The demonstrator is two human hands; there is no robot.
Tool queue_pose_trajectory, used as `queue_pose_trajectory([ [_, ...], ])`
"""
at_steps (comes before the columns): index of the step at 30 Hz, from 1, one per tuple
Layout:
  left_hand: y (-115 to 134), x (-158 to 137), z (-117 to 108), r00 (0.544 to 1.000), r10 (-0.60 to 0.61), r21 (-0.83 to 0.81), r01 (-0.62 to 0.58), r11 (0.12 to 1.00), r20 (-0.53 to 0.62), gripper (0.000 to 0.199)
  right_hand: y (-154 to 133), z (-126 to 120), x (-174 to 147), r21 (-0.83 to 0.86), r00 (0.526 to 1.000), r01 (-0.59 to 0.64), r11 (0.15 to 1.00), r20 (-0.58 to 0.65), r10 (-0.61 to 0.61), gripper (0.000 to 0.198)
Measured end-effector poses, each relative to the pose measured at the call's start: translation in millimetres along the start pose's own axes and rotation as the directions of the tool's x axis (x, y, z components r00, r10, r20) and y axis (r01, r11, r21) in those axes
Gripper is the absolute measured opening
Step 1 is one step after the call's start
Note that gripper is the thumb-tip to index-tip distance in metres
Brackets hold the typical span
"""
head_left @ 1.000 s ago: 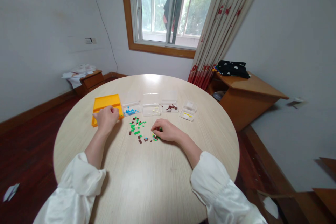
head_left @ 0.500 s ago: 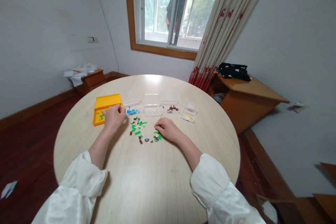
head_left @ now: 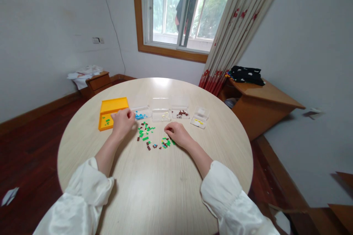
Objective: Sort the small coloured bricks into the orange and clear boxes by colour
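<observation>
My left hand (head_left: 123, 120) is closed in a pinch between the open yellow box (head_left: 114, 105) and the clear box of blue pieces (head_left: 141, 115); anything in its fingers is too small to make out. Some green pieces (head_left: 107, 121) show inside the yellow box. My right hand (head_left: 178, 133) hovers at the right side of the loose pieces, thumb and fingertips together, with what they hold hidden. Small green, brown and pale pieces (head_left: 145, 138) lie scattered between the hands. A tighter cluster of mixed pieces (head_left: 166, 143) sits just below my right fingertips.
Across the far part of the round table (head_left: 160, 191) stand more open clear boxes: one with pale pieces (head_left: 161, 116), one with brown pieces (head_left: 180, 113), one with yellow pieces (head_left: 198, 122). A wooden cabinet (head_left: 264, 110) with dark cloth (head_left: 246, 75) stands beyond the right edge.
My left hand has shifted slightly right, away from the yellow box, uncovering more of the green pieces. My right hand has moved a little to the right. The view has shifted slightly.
</observation>
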State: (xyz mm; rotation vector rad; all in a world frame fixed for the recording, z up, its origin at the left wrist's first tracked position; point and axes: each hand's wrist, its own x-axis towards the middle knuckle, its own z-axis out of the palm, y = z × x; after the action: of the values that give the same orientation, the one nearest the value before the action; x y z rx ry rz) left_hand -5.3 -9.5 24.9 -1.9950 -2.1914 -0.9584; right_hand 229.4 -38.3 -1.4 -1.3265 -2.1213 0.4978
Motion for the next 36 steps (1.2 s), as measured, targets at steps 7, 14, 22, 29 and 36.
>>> queue_pose_trajectory([
  [7,2,0,0,1.0,0.002,0.017,-0.002,1.0,0.017,0.028,11,3,2,0.045,0.989,0.087,0.995,-0.125,-0.081,0.017],
  [14,3,0,0,1.0,0.018,0.015,-0.018,1.0,0.005,0.029,13,-1,4,0.08,0.982,0.08,0.994,-0.178,-0.065,0.019],
  [22,4,-1,-1,1.0,0.011,0.025,-0.011,1.0,0.015,0.029,5,-5,3,0.127,0.984,0.0,0.992,-0.177,0.023,0.014],
  [29,1,0,2,1.0,0.018,0.007,-0.018,1.0,-0.002,0.029,2,-6,2,0.145,0.982,-0.022,0.989,-0.18,0.048,0.011],
  [36,0,-1,3,0.999,0.029,-0.023,-0.03,0.999,-0.018,0.028,1,-4,2,0.201,0.971,-0.035,0.979,-0.224,0.08,0.014],
])
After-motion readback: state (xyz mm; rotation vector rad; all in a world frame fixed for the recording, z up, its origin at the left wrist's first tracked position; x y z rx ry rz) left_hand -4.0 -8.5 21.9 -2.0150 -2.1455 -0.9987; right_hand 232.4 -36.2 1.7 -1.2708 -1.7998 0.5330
